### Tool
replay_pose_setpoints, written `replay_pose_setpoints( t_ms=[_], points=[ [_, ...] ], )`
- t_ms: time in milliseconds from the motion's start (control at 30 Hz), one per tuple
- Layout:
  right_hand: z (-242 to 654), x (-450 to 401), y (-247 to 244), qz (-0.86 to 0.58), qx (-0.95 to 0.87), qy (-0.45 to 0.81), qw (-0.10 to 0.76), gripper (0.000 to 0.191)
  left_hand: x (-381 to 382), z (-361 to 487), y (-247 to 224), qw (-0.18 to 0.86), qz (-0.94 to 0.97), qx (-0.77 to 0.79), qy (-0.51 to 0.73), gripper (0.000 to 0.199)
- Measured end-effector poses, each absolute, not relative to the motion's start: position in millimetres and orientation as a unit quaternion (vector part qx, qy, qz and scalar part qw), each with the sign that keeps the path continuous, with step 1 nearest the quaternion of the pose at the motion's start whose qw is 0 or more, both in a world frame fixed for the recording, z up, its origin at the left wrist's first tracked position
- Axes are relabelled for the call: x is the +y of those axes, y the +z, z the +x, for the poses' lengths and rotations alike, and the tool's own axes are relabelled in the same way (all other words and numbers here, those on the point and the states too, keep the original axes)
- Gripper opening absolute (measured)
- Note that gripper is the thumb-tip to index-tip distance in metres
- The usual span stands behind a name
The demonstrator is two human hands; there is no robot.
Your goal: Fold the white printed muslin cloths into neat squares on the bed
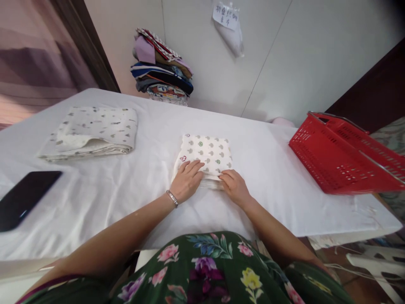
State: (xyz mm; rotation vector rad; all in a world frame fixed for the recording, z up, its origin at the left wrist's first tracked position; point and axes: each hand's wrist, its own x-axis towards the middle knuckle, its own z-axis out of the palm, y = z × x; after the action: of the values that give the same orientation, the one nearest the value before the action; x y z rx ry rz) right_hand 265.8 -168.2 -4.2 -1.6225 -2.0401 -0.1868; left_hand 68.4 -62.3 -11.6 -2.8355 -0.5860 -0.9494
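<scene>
Left hand [187, 180]: you press the folded mushroom-print cloth [207, 150], fingers spread
Right hand [234, 185]: you pinch its near edge
Red basket [344, 156]: to your right

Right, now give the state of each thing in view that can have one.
Mushroom-print cloth, folded
Larger cloth, folded, one edge gaping
Phone, lying flat, dark
Red basket, contents hidden
White tablecloth, spread, creased
Cloth stack, folded, piled up
Bracelet, worn
Left hand, fingers extended
Right hand, fingers bent

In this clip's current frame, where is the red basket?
In the head view, the red basket sits at the right end of the white-covered table, to the right of the mushroom-print cloth under the hands.
</scene>
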Motion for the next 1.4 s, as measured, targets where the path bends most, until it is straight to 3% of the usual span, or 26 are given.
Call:
replay_pose_setpoints(
  t_ms=[767,1133,1300,1400],
  points=[
    [263,-176,-15,-0.605,-0.759,-0.121,0.208,0.024,-56,53,-14,0.066,-0.945,-0.147,-0.284,0.016],
    [267,-173,-7,-0.636,-0.701,0.046,0.321,0.014,-56,54,-3,0.049,-0.947,-0.171,-0.267,0.027],
    [269,-167,4,-0.634,-0.699,0.077,0.324,0.016,-52,68,3,0.08,-0.94,-0.224,-0.243,0.019],
    [271,-169,6,-0.626,-0.717,0.058,0.302,0.021,-48,68,0,0.099,-0.931,-0.236,-0.261,0.025]
  ],
)
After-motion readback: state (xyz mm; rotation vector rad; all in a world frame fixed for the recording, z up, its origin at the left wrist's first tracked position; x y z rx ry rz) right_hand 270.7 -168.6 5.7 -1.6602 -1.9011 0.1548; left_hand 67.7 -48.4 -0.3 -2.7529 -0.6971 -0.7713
